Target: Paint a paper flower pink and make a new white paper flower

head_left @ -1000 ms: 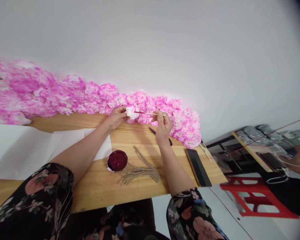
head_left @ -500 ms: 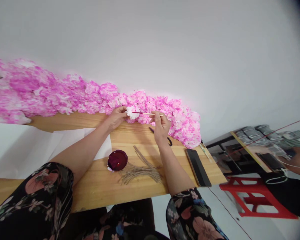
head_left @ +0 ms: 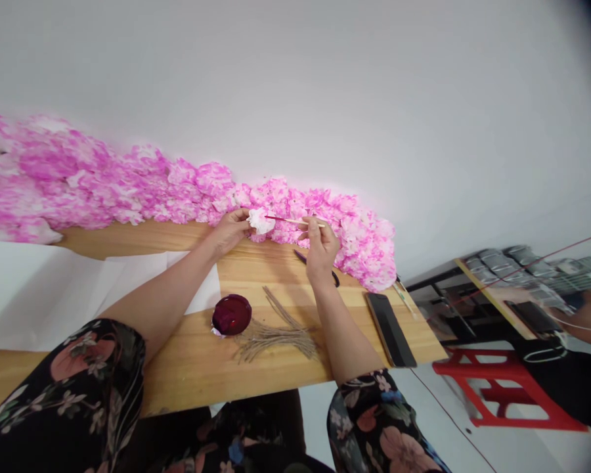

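My left hand (head_left: 233,231) pinches a small white paper flower (head_left: 261,221) above the table's back part. In my right hand (head_left: 321,248) is a thin stick (head_left: 295,221), its far half stained dark red, held like a pen. The red tip lies over the flower's right side; whether it touches the paper I cannot tell. Below them stands a bowl of dark red liquid (head_left: 232,315). Right of the bowl lies a loose bunch of thin brown stems (head_left: 280,338). Scissors (head_left: 300,257) lie partly hidden behind my right hand.
A long heap of pink and white paper flowers (head_left: 142,184) lines the wall. White paper sheets (head_left: 39,295) cover the table's left. A phone (head_left: 391,330) lies near the right edge. Beyond stand a red stool (head_left: 507,387) and another person (head_left: 566,374) at a second table.
My right hand has shifted slightly right, drawing the stick's red tip a little right and up over the flower. My left hand and the flower stay nearly still.
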A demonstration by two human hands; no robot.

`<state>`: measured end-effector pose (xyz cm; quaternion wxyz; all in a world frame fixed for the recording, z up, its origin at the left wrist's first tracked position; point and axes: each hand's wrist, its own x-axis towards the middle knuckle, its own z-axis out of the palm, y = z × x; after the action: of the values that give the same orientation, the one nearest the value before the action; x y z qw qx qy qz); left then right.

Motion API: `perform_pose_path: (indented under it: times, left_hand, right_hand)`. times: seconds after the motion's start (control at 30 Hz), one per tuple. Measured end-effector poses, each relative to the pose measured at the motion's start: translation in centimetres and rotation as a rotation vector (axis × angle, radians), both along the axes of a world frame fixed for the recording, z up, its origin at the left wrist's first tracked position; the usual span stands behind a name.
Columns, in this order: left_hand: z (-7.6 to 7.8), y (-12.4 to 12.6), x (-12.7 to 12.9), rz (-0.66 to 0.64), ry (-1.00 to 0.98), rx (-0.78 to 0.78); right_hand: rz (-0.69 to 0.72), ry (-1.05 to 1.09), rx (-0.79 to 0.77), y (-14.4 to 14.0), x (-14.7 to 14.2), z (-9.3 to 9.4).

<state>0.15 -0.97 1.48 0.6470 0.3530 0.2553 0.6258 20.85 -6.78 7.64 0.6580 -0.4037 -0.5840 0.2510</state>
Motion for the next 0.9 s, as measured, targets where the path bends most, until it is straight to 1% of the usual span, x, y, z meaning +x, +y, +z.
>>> perform_pose_path:
  times: [0.1, 0.33, 0.4, 0.47, 0.53, 0.67, 0.77, 0.83, 0.9]
  left_hand:
    - [-0.1, 0.0, 0.0, 0.006, 0.005, -0.002]
    - [-0.1, 0.1, 0.0, -0.008, -0.014, 0.008]
    - [-0.2, 0.2, 0.0, -0.01, -0.012, 0.007]
    - [-0.3, 0.3, 0.0, -0.012, 0.002, 0.005]
    - [-0.4, 0.3, 0.1, -0.008, 0.016, 0.002]
    - [-0.3, 0.2, 0.0, 0.0, 0.02, 0.001]
    - [-0.1, 0.1, 0.0, -0.004, 0.015, 0.003]
    - [0.0, 0.0, 0.0, -0.008, 0.012, -0.002]
    - [0.1, -0.1, -0.1, -0.009, 0.012, -0.009]
  right_hand:
    - [0.005, 0.028, -0.005, 0.0, -0.2, 0.1]
    - [-0.004, -0.009, 0.008, -0.1, 0.0, 0.0]
    - [0.007, -0.019, 0.015, -0.1, 0.2, 0.0]
    - [0.05, -0.041, 0.021, -0.3, 0.2, -0.1]
    - [0.159, -0.072, 0.031, -0.9, 0.1, -0.1]
    - [0.495, -0.168, 0.043, -2.5, -0.8, 0.0]
    - [0.712, -0.252, 0.029, -3.7, -1.7, 0.3]
    - [0.807, -0.334, 0.001, -4.3, -2.4, 0.8]
    - [0.841, -0.459, -0.031, -4.7, -3.0, 1.2]
